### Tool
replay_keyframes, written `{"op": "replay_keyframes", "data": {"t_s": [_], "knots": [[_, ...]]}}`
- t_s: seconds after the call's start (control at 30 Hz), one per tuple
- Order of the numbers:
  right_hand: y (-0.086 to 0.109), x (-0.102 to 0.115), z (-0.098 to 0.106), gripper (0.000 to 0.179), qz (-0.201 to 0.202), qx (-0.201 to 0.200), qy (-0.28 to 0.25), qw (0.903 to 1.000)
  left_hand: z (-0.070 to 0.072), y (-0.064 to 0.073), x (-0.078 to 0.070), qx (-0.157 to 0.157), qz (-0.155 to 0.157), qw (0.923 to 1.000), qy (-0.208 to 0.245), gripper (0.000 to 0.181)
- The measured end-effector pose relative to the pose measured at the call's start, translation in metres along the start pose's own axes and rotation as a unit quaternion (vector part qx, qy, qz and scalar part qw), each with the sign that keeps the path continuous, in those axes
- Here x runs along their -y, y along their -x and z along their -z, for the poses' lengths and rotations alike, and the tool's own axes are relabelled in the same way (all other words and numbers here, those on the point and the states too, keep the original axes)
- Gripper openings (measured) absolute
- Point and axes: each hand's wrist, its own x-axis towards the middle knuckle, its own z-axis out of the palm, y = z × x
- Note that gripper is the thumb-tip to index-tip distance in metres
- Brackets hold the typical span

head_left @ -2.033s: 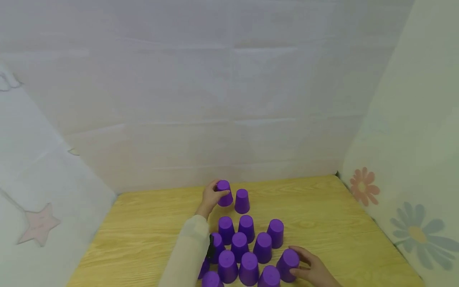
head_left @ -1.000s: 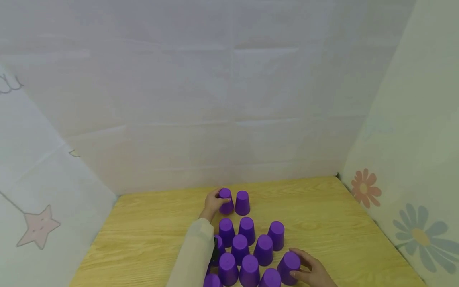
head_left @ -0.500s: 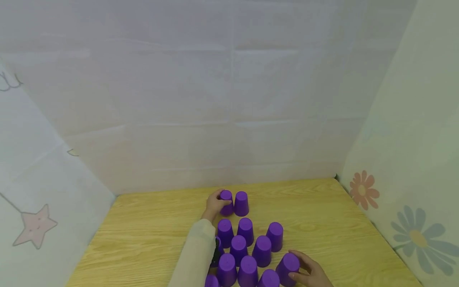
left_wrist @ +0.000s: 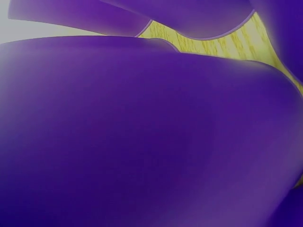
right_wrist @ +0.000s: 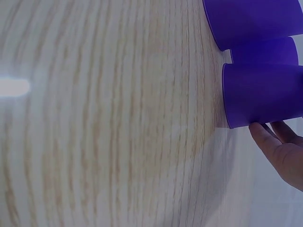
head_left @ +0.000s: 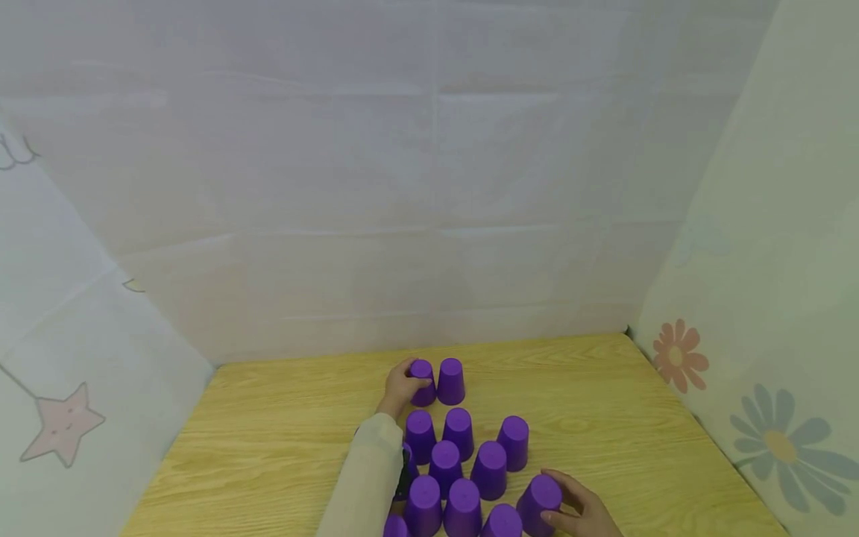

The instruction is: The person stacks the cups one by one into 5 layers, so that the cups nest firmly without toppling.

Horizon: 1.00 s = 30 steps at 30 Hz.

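Holding on, far side: the left hand point(head_left: 400, 387) bends its thumb and fingers around a smooth purple plastic-looking cup, the far cup point(head_left: 424, 396).
Holding on, near side: the right hand point(head_left: 581, 509) grips a cup of the same kind, the near cup point(head_left: 537, 501), with thumb and fingers on its sides.
Far cup's place: upside down, near the back edge of a yellow wood-look table point(head_left: 282, 425). It is just beside one more upside-down purple cup, the partner cup point(head_left: 451, 382). I cannot tell if they touch.
Near cup's place: upside down, at the right side of a big bunch of purple cups point(head_left: 446, 464).
Done: two cups make a pair at the back, apart from the bunch.
Left: neither hand has let go of its cup. Most cups are in the bunch, so I think the work is only partway.
Hidden cups: the cream sleeve point(head_left: 365, 470) and a black strap point(head_left: 403, 477) cover some, and the bottom edge cuts others off, so I cannot count them all.
Brands on cups: none that I can see.
Writing: no words to read. A curly grey drawing point(head_left: 16, 155) at the left edge is cut off; it could be a letter or a picture.
Wall pictures: a pink smiling star point(head_left: 63, 424), a red flower point(head_left: 678, 356) and a blue-grey flower point(head_left: 781, 446).
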Motion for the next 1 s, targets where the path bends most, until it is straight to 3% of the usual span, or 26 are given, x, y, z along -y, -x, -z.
{"op": "replay_keyframes", "data": {"t_s": [0.03,0.1,0.17,0.27,0.63,1.0], "knots": [[0.0,0.001,0.0,0.062,-0.001,-0.001,0.0,1.0,0.008,0.015,-0.029,0.006,0.005,1.0,0.005,0.058],[0.0,0.002,-0.001,0.062,-0.004,0.0,0.0,1.0,0.019,0.036,-0.07,0.014,0.025,0.9996,0.007,0.054],[0.001,0.003,-0.001,0.061,-0.007,0.0,0.001,1.0,0.023,0.044,-0.086,0.021,0.029,0.9994,0.001,0.052],[0.0,0.003,-0.002,0.062,-0.011,-0.002,0.001,0.9999,0.026,0.047,-0.091,0.027,0.028,0.9992,-0.005,0.052],[0.002,0.003,0.002,0.062,-0.014,-0.006,0.021,0.9997,0.025,0.047,-0.095,0.023,0.073,0.9968,0.024,0.064],[-0.001,0.017,0.009,0.053,0.062,-0.041,0.106,0.9915,0.042,0.05,-0.12,0.019,0.061,0.996,0.063,0.066]]}}
